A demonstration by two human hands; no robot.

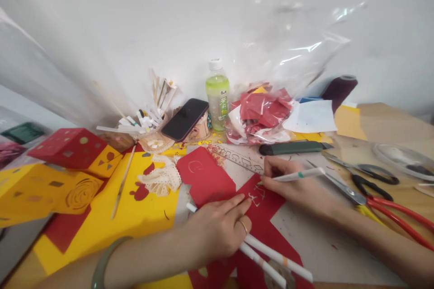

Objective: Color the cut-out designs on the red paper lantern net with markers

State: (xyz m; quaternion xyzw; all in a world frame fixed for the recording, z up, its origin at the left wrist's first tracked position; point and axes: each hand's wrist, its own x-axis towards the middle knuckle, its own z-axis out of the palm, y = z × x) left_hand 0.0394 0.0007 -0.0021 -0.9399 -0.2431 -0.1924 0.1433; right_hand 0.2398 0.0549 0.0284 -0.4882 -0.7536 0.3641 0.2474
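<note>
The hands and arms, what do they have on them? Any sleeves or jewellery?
Both arms are bare, with no sleeves in view and no gloves. The left hand wears a thin gold-coloured ring on one finger, and a smooth pale green bangle circles the left wrist. The right hand shows no ring or bracelet in this view.

Bright, even light with soft shadows. Glare streaks the crinkled clear plastic sheet well beyond the hands. Edges bend and blur; forearms nearest the camera look soft.
</note>
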